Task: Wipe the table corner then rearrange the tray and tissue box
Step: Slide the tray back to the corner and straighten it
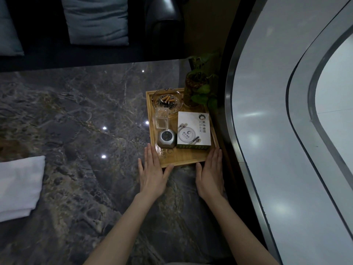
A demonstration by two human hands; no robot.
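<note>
A wooden tray (186, 158) sits at the far right corner of the dark marble table (80, 115). A white tissue box (193, 129) with a green side lies in the tray's right half. My left hand (152, 172) rests flat on the table against the tray's near left corner, fingers along its left edge. My right hand (211, 174) lies flat at the near right corner, fingers along the right edge. Neither hand lifts the tray. A folded white cloth (18, 186) lies at the table's left edge.
The tray also carries a glass ashtray (166, 101) with cigarette butts, a clear toothpick holder (162, 118) and a silver round device (166, 137). A potted plant (198, 87) stands at the tray's far right. A curved grey wall (267, 111) borders the right; a dark sofa with cushions lies beyond.
</note>
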